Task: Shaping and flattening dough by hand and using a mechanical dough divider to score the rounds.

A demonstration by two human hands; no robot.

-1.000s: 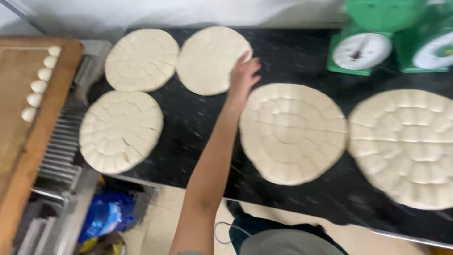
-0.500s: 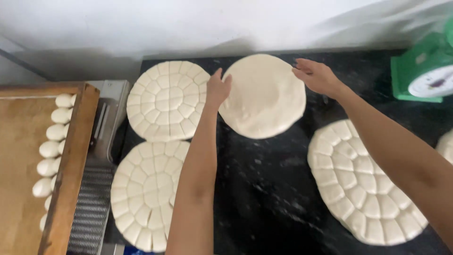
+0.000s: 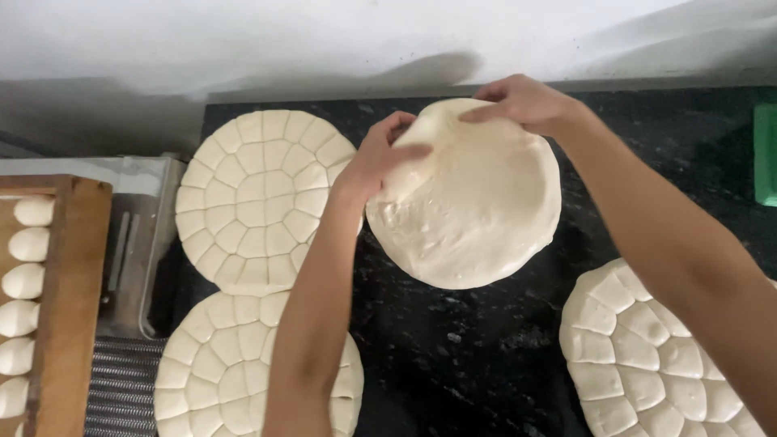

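Observation:
A smooth, uncut round of pale dough (image 3: 473, 210) lies on the black stone counter (image 3: 453, 356), its far edge lifted off the surface. My left hand (image 3: 379, 159) grips that raised edge on the left side, fingers curled over it. My right hand (image 3: 522, 102) pinches the same edge at the top. To the left lies a dough disc scored into many small segments (image 3: 255, 198), with a second scored disc (image 3: 235, 372) below it, partly hidden by my left forearm.
A third scored dough disc (image 3: 647, 356) lies at the lower right. On the left a wooden board (image 3: 69, 307) carries a row of small dough balls (image 3: 23, 275), next to a metal machine with a ribbed part (image 3: 121, 388). A green scale's edge (image 3: 765, 154) shows at right.
The view has shifted left and closer to the plain dough round. Both hands went from resting at its edges to gripping and lifting its far edge.

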